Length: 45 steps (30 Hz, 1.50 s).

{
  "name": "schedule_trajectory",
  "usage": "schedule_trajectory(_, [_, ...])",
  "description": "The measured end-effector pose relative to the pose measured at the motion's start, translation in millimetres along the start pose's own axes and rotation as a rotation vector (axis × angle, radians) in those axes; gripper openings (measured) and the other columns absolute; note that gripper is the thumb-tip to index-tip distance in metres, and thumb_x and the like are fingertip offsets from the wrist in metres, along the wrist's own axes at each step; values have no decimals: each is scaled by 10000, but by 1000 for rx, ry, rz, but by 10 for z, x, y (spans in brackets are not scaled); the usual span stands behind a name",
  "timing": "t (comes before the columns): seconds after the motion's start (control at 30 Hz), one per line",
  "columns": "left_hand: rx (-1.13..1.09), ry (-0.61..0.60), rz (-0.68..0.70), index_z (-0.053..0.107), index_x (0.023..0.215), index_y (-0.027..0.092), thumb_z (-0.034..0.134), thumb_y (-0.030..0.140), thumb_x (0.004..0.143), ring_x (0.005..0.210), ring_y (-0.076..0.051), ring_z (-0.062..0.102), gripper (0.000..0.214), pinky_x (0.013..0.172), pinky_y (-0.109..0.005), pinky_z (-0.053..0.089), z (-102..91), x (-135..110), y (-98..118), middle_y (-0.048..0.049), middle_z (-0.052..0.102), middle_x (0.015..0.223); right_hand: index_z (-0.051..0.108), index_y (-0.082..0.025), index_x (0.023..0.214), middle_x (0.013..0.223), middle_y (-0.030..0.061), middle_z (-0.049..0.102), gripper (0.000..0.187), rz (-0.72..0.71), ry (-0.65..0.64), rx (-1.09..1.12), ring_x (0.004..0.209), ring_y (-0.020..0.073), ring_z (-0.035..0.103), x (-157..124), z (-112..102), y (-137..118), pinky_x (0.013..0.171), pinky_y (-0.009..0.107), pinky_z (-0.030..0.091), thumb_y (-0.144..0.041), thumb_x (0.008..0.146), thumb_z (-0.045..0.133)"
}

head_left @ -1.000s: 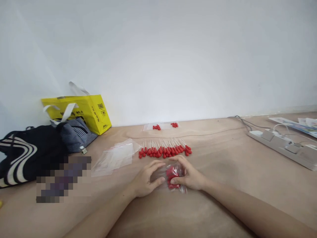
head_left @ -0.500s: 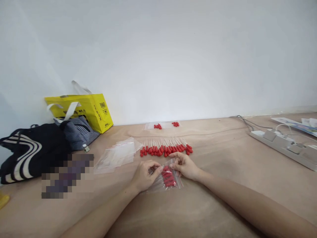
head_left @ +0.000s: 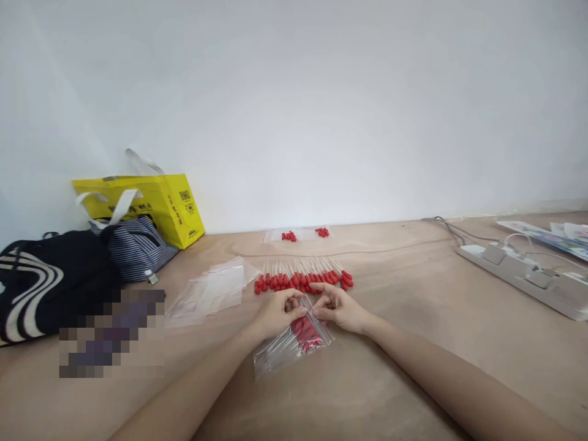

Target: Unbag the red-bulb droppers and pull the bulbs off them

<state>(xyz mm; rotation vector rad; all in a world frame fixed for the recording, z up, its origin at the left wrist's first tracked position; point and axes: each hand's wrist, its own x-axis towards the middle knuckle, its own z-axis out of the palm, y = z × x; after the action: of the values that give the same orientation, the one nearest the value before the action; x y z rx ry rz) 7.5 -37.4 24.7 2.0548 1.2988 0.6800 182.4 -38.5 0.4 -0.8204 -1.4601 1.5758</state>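
Observation:
My left hand (head_left: 274,313) and my right hand (head_left: 337,307) pinch the far end of a small clear zip bag (head_left: 294,340) that lies on the wooden table. Red-bulbed droppers fill the bag, their red ends towards my hands. Both hands have their fingers closed on the bag's mouth. Just beyond my fingers lies a row of several loose droppers with red bulbs (head_left: 303,278). A stack of empty clear zip bags (head_left: 209,291) lies to the left of that row.
Two filled clear bags with red bulbs (head_left: 303,234) lie near the wall. A yellow paper bag (head_left: 151,205), a striped pouch (head_left: 133,245) and a black bag (head_left: 46,275) stand at left. A white power strip with cables (head_left: 523,272) and printed papers (head_left: 546,231) lie at right.
The bag has turned: it lay under my hands a second ago, and now its body trails towards me while both hands pinch its far end closer together.

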Motion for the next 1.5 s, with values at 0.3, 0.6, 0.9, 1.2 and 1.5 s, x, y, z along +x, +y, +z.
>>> schedule_trajectory(0.3, [195,-11,284,526,1109,250,491,141,757,820,-133,534,370,737,-274,434,-57,-120,114,-22,544,965,409,-145,929,438,-98,532,601,54,-7,7,400,46,405,21,36,-12,437,175,272,-263,465,771])
schedule_trajectory(0.6, [365,158,568,660,851,236,477,189,805,810,-125,549,195,721,-267,463,-58,-107,53,-36,559,987,384,-162,937,424,-116,505,646,16,-44,101,392,41,390,26,29,11,444,173,252,-303,454,789])
schedule_trajectory(0.9, [424,226,724,646,772,206,484,208,809,767,-122,557,166,685,-260,470,-55,-101,29,-39,595,925,403,-147,951,421,-111,499,656,32,-80,112,384,30,353,28,11,13,428,170,203,-325,455,793])
schedule_trajectory(1.2, [433,274,811,623,731,192,493,179,803,782,-121,559,149,687,-244,458,-51,-77,46,-32,616,882,405,-140,963,413,-110,501,651,40,-77,88,380,28,341,19,9,-4,424,172,198,-310,466,789])
schedule_trajectory(1.5, [459,242,818,588,696,182,463,167,813,753,-111,540,172,672,-231,431,-54,-72,61,-18,608,838,414,-149,958,406,-127,468,672,57,-62,86,377,25,326,8,15,-6,418,172,190,-346,442,796])
